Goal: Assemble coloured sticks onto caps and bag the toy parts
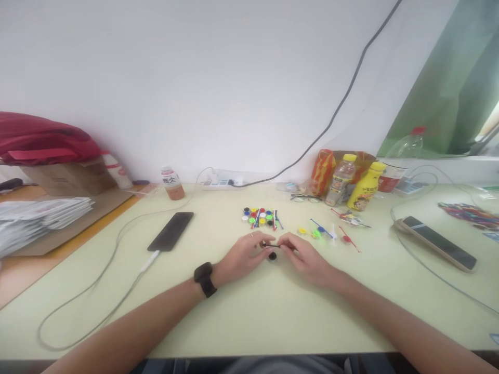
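With the thin black stick [272, 245] as the centre of the dial, you hold it level above the pale green table [249, 317]. Your left hand [240, 255], at nine o'clock, grasps one end between thumb and fingers; your right hand [307, 258], at three o'clock, pinches the other end. A black disc [272, 256] lies at six o'clock, just below the stick. At eleven o'clock, a cluster of coloured discs [262, 221] is crossed by several sticks. Between two and three o'clock lie loose coloured pieces, among them a blue stick [320, 228] and a red stick [350, 239]. Farther out, note a cabled phone [171, 232] at nine o'clock, a second phone [440, 243] at three, eyeglasses [306, 198] at one, and a yellow bottle [365, 188] at two.
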A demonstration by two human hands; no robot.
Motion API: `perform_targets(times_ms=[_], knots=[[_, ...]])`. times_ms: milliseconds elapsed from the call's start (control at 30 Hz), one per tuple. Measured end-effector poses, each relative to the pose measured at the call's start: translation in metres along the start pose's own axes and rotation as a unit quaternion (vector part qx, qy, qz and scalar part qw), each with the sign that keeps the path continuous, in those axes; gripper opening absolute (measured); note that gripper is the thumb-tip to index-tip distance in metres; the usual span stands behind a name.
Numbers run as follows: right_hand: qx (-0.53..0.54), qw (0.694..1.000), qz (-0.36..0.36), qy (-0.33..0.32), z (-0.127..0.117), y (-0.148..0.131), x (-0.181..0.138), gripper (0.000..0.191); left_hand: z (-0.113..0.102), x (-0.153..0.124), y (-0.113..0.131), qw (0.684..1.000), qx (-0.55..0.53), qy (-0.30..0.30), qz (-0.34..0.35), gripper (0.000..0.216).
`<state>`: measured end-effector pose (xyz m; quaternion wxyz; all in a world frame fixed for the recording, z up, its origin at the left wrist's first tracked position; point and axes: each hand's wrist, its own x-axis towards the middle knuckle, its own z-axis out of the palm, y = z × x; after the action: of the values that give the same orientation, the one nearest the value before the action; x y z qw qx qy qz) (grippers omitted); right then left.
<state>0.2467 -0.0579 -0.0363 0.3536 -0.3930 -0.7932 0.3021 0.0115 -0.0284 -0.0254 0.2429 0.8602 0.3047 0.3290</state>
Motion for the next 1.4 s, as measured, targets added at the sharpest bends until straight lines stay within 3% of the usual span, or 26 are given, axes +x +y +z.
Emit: perform_targets(times_ms=[333,567,1067,1400], knots=[[-0.006,1.0,0.018,0.01,-0.003,0.005,0.001,0.015,-0.002,-0.003,-0.011,0.999,0.01,0.004,-0.042,0.019],[-0.017,1.0,-0.007,-0.021,-0.003,0.003,-0.001,0.013,-0.005,-0.005,-0.011,0.999,0.019,-0.01,-0.024,0.011],[-0.029,0.999,-0.014,-0.04,-0.005,0.005,-0.001,0.017,0.0,-0.004,-0.006,0.998,-0.004,-0.054,-0.018,0.017],[-0.053,0.998,-0.02,-0.038,-0.015,0.011,0.003,0.02,0.005,-0.002,0.001,0.996,0.063,-0.068,0.013,0.019]])
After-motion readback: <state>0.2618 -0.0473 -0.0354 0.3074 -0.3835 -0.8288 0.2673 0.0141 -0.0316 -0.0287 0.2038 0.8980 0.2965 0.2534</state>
